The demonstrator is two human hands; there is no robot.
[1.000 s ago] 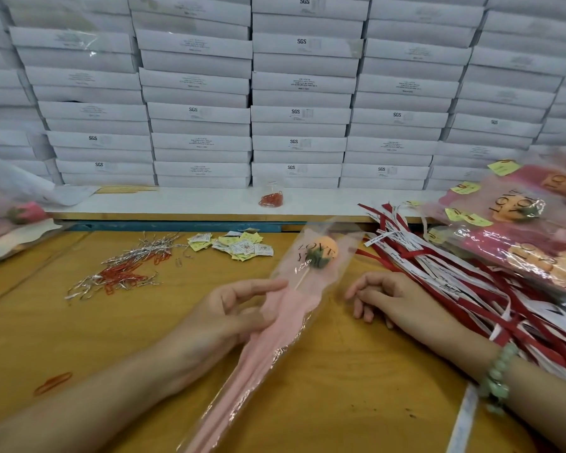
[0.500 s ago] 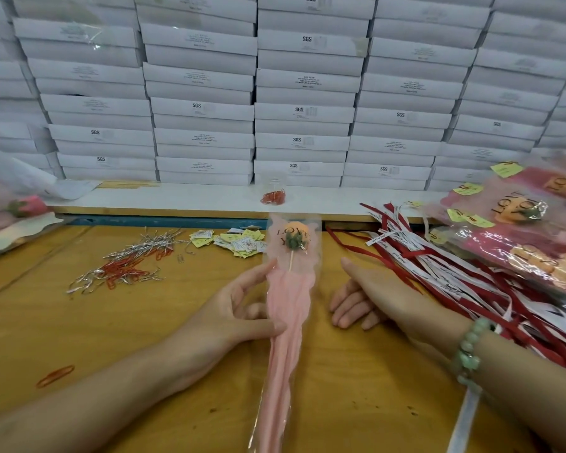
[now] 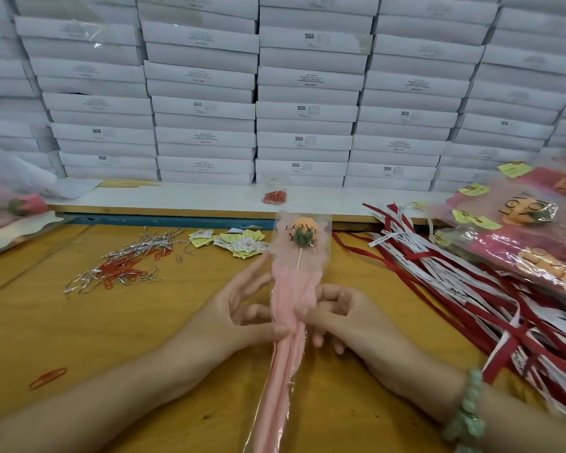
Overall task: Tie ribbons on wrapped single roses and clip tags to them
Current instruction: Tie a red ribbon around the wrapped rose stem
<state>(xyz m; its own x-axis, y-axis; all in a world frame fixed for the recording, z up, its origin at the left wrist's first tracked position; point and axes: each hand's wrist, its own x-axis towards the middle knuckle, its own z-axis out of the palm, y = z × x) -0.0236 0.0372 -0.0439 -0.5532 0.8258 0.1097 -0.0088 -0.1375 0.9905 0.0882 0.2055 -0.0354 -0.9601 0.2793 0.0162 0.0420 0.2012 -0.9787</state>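
A single wrapped rose (image 3: 299,276) lies lengthwise on the wooden table (image 3: 79,322), its orange bloom far from me inside clear film printed "LOVE YOU", with pink paper below. My left hand (image 3: 242,318) pinches the pink wrap from the left with thumb and fingers. From the right, my right hand (image 3: 343,317) grips the same narrow part of the wrap. Red and white ribbons (image 3: 455,282) are heaped at the right. Small yellow and white tags (image 3: 239,243) lie beyond my left hand. Red paper clips and silver twist ties (image 3: 125,266) are scattered at the left.
Stacks of white boxes (image 3: 304,109) form a wall behind a white ledge, on which a small bag of red clips (image 3: 274,196) sits. Finished wrapped roses with yellow tags (image 3: 523,230) pile at the far right. Another rose (image 3: 23,204) lies at the far left. A red clip (image 3: 48,377) lies near my left forearm.
The rose has swung from tilted to straight in front of me. My right hand has left the table beside the ribbons and closed on the wrap opposite my left hand.
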